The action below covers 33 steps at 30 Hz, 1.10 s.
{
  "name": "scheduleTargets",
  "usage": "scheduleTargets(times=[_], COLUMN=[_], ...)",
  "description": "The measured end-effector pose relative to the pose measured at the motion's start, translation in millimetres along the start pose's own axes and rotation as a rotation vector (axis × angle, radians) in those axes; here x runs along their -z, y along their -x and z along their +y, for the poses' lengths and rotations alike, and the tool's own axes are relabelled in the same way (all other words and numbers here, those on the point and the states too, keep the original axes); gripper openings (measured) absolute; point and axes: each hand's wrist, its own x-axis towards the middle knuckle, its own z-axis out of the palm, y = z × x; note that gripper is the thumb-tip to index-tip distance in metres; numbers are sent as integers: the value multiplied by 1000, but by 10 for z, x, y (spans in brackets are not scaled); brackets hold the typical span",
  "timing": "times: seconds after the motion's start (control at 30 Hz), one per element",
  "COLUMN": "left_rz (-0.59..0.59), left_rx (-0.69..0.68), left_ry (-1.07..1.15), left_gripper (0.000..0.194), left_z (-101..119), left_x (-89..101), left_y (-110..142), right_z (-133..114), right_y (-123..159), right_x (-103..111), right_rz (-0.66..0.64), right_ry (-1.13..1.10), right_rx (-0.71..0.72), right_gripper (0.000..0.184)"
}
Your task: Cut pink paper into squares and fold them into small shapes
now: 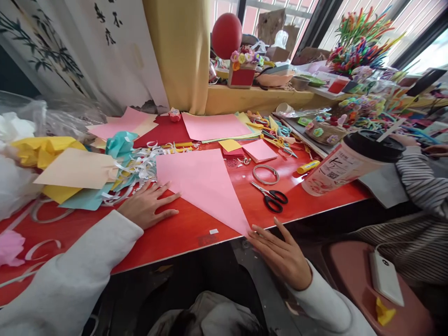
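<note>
A pink sheet folded into a triangle (206,184) lies on the red table (182,233). My left hand (149,205) rests flat on the table with its fingers stretched out, the fingertips touching the triangle's left corner. My right hand (282,254) is open at the table's front edge, its fingertips on the triangle's lower tip. Neither hand holds anything.
Black-handled scissors (271,196) and a tape ring (266,173) lie right of the triangle. A glue stick (308,166), a paper cup (346,163), loose coloured sheets (213,126) and paper scraps (140,165) lie about. A person in a striped sleeve (420,182) sits to the right.
</note>
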Motion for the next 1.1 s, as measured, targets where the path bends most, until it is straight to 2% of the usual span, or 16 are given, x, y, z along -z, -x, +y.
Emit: scheduleTargets(times=[0.03, 0.1, 0.17, 0.27, 0.37, 0.43, 0.5, 0.63, 0.7, 0.73, 0.83, 0.93, 1.0, 1.1], left_rz=[-14, -28, -26, -6, 80, 190, 294, 374, 369, 354, 274, 193, 151, 164], left_rx=[-2, -5, -11, -23, -28, -59, -167, -360, -364, -360, -298, -161, -130, -25], left_ry=[9, 31, 47, 45, 18, -16, -31, 132, 181, 188, 168, 109, 80, 54], left_gripper=[56, 55, 55, 54, 48, 41, 35, 43, 50, 51, 50, 46, 44, 47], left_z=[1, 1, -12, -51, -14, 152, 462, 1207, 1393, 1406, 1164, 720, 440, 126], left_x=[-8, -34, -66, -97, -51, 37, 148, 279, 268, 249, 168, 82, 22, -57], left_y=[3, 11, 20, 27, 12, -11, -34, -53, -50, -45, -9, 45, 63, 35], right_z=[14, 23, 11, -10, -1, 5, -12, -102, -138, -149, -164, -188, -222, -302], right_y=[16, 38, 37, -21, -121, -182, -224, -244, -228, -216, -172, -129, -103, -60], right_x=[24, 53, 38, -54, -148, -177, -182, -178, -185, -190, -199, -179, -149, -115], right_rz=[76, 231, 251, 110, 135, 145, 125, 150, 165, 167, 163, 143, 131, 144], right_ry=[-57, -132, -117, 66, 163, 120, 97, 115, 115, 116, 133, 154, 170, 182], right_rx=[-37, -202, -305, -212, -120, -38, 38, 94, 118, 128, 149, 169, 186, 229], right_gripper=[40, 43, 48, 46, 29, 27, 27, 26, 26, 27, 29, 29, 30, 31])
